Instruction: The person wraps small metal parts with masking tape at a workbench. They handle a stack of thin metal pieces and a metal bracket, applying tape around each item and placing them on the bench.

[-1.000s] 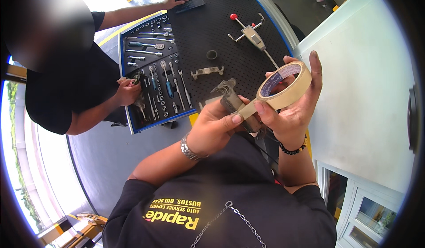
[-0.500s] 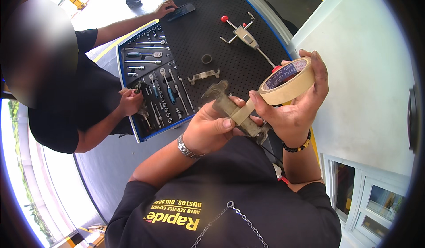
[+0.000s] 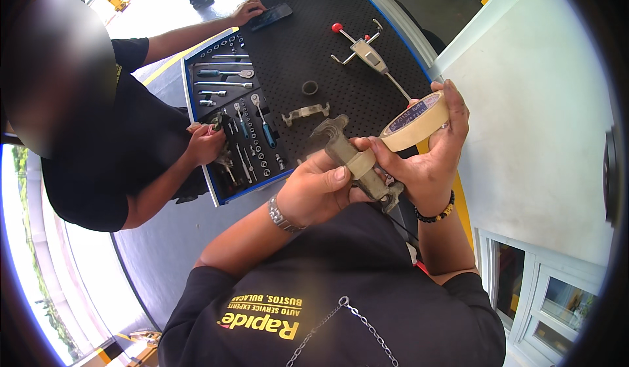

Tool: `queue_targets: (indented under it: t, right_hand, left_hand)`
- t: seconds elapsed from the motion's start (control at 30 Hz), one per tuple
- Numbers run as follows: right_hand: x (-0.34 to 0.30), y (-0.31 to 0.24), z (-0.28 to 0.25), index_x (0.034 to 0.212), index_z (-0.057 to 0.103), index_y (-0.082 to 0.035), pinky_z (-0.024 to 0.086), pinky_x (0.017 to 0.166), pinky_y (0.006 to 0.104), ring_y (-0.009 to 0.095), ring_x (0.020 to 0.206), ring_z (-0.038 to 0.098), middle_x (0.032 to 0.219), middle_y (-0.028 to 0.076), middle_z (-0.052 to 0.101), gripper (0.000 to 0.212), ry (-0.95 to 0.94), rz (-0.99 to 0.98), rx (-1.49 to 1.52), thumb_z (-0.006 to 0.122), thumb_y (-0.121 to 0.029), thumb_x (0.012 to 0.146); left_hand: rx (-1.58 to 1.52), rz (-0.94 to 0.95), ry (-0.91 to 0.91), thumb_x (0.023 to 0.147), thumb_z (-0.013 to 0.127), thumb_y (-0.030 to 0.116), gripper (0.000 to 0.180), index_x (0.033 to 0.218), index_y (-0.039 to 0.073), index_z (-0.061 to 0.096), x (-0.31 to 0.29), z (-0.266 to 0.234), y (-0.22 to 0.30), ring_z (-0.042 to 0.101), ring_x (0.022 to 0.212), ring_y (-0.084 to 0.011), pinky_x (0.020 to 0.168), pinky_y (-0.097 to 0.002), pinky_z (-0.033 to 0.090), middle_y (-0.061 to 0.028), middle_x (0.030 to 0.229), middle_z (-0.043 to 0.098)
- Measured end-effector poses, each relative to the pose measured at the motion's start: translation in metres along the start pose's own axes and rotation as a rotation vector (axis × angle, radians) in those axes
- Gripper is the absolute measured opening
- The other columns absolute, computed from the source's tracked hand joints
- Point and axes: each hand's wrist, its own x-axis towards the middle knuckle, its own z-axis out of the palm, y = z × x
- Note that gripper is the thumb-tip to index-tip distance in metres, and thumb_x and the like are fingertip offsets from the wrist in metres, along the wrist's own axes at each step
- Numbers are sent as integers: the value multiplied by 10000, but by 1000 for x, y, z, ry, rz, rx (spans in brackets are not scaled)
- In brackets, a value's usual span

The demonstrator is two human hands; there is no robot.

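Note:
My left hand [image 3: 321, 187] is closed around a dull grey metal bracket-like part [image 3: 339, 147] with notched, flared ends, holding it at a slant in front of my chest. A band of cream masking tape [image 3: 361, 164] lies across the part's middle, under my left thumb. My right hand [image 3: 429, 167] grips the masking tape roll [image 3: 419, 135], fingers behind it and thumb near the part. The roll stands close to the part's right side; the thumb hides where strip and roll meet. Both fists sit just over the bench's near edge.
A black perforated bench mat [image 3: 288, 52] holds a similar bracket [image 3: 305, 113], a dark ring [image 3: 309, 88] and a red-knobbed metal tool [image 3: 369, 54]. Left is a socket and ratchet tray [image 3: 226, 98]. A co-worker [image 3: 157, 105] stands there, one hand by a phone [image 3: 270, 17]. A pale wall [image 3: 544, 118] rises right.
The tape roll has come lower and closer to the part, tilting more edge-on. The stretched strip between them has shortened, and the tape now lies across the part. The view shifts slightly.

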Motion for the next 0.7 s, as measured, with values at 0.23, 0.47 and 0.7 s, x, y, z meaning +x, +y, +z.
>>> queue_targets:
  t: [0.23,0.47,0.7]
  right_hand:
    - [-27,4,15,1583,354,-32,548,960,415,302,1243,536,1474,204,415,1091,-116,55,-167,979,-203,706]
    - [-36,12,28,1575,425,-123,562,919,448,388,1168,575,1429,210,406,1064,-143,-46,-279,980,-196,670]
    - [-46,-3,30,1553,478,-192,582,906,449,409,1245,561,1469,227,403,1045,-263,-82,-286,951,-152,623]
  left_hand:
    - [20,3,235,1080,579,178,514,1572,107,446,-14,-7,-2,566,1382,-284,1143,-578,473,-100,1538,528]
    - [172,-28,422,1090,561,165,466,1535,54,475,-19,-26,-3,612,1324,-259,1149,-545,475,-109,1441,617]
    - [195,-89,444,1067,613,146,358,1403,25,579,-29,-29,3,669,1218,-244,1041,-489,547,-111,1332,678]
